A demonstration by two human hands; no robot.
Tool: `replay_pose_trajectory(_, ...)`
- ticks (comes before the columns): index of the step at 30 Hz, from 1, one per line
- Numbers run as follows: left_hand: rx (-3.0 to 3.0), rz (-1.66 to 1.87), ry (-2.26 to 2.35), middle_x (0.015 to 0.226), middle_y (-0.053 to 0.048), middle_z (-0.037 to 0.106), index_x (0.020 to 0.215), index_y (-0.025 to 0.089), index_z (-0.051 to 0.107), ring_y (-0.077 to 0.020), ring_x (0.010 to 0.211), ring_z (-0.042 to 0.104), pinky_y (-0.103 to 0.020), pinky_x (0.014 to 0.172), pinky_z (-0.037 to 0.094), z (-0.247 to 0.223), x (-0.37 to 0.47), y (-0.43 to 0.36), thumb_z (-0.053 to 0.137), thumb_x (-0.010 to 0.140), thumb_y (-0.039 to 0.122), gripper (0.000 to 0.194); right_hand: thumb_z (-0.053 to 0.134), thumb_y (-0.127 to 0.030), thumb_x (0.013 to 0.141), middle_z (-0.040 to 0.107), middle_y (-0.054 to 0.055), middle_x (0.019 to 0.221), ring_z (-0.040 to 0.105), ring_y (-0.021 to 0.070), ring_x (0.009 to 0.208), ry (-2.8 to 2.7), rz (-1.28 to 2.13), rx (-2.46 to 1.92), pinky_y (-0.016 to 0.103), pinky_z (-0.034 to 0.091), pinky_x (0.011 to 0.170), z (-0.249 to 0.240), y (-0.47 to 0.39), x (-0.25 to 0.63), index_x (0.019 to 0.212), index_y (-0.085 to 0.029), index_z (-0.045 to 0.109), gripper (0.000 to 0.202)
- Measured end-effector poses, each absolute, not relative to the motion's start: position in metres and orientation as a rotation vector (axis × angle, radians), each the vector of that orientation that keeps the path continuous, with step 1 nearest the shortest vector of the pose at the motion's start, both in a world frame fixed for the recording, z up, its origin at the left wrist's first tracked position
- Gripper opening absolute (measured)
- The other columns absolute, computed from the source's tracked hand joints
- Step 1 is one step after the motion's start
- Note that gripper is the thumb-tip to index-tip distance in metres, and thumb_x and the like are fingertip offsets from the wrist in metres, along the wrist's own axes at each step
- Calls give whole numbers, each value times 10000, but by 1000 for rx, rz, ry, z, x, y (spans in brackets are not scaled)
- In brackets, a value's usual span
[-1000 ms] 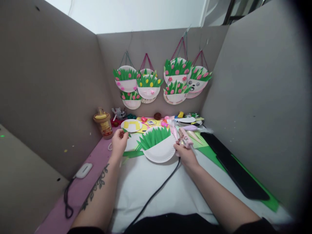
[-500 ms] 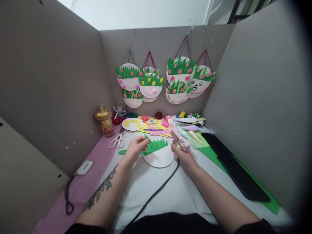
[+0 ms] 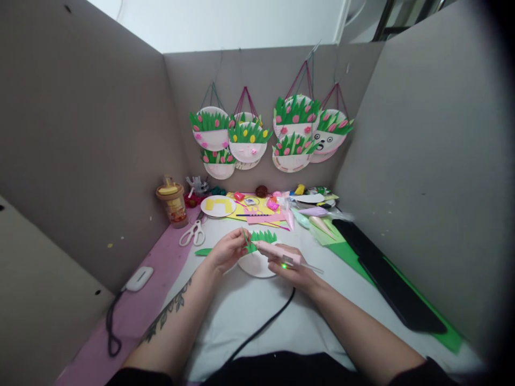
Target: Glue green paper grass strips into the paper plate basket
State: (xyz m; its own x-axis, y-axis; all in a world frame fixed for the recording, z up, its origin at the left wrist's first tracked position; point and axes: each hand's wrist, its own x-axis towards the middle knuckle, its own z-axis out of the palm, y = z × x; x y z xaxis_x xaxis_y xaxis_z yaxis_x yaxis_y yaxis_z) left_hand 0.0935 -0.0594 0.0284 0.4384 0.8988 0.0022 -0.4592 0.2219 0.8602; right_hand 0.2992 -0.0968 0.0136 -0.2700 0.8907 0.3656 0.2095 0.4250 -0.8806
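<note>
**Q:** What does the head view show in hand?

**A:** My left hand [image 3: 225,252] pinches a narrow green paper leaf strip [image 3: 245,238] between thumb and fingers. My right hand [image 3: 295,271] is closed round a pink hot-glue gun [image 3: 277,252], whose nozzle points left, close to the strip. A green light glows on the gun.

**Q:** Where is the piece under construction?

**A:** A white paper plate fronted with a fringe of green paper grass [image 3: 261,252] lies on the white sheet of the table [image 3: 249,305], directly beneath both hands and partly hidden by them.

**Q:** How far along does it appear?

**A:** I judge it about midway. The grass fringe is already on the plate. Compared with the finished paper-plate baskets hung on the grey back panel [image 3: 247,140], it carries no pink or yellow flowers and no hanging string. The strip is not yet attached. White-handled scissors [image 3: 193,234] lie apart, to the left.
</note>
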Motion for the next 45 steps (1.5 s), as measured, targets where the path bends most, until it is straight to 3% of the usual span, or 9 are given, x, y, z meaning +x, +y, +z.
replay_pose_trajectory(6, 925, 986, 575, 758, 9, 504, 715, 151, 561, -68, 625, 458, -177, 582, 367, 28, 95, -60, 737, 683, 302, 234, 592, -311, 771, 536, -1, 677, 518, 150, 634, -1954, 736, -922, 270, 412, 625, 12, -96, 299, 734, -202, 614, 117)
replay_pose_trajectory(20, 934, 1003, 572, 748, 7, 482, 732, 151, 555, -58, 588, 431, -160, 501, 336, 23, 92, -54, 744, 675, 288, 240, 603, -272, 750, 516, -14, 638, 505, 137, 598, -2005, 706, -874, 248, 380, 578, 16, -97, 298, 655, -209, 571, 119)
replay_pose_trajectory(27, 926, 1018, 605, 725, 9, 491, 715, 157, 548, -69, 585, 442, -172, 506, 357, 28, 90, -54, 743, 663, 281, 237, 604, -267, 747, 550, -9, 636, 516, 142, 591, -2039, 722, -855, 251, 398, 576, 20, -100, 298, 712, -217, 638, 69)
replay_pose_trajectory(34, 921, 1019, 603, 723, 5, 494, 717, 154, 554, -70, 587, 453, -175, 508, 372, 28, 88, -53, 744, 665, 306, 248, 597, -325, 786, 590, 1, 682, 538, 159, 635, -2126, 737, -814, 262, 426, 614, 21, -100, 299, 916, -245, 700, 184)
replay_pose_trajectory(39, 922, 1026, 621, 723, 5, 492, 724, 147, 561, -58, 578, 448, -152, 464, 326, 27, 87, -52, 753, 658, 304, 256, 601, -354, 791, 607, 2, 686, 551, 159, 642, -2148, 750, -761, 261, 444, 629, 24, -100, 300, 957, -258, 705, 218)
replay_pose_trajectory(45, 907, 1016, 707, 681, 25, 486, 731, 153, 552, -57, 570, 464, -161, 502, 360, 28, 86, -51, 750, 658, 303, 259, 671, -414, 705, 674, 41, 824, 608, 183, 694, -1787, 1192, -774, 277, 481, 591, 16, -95, 308, 1030, -223, 684, 378)
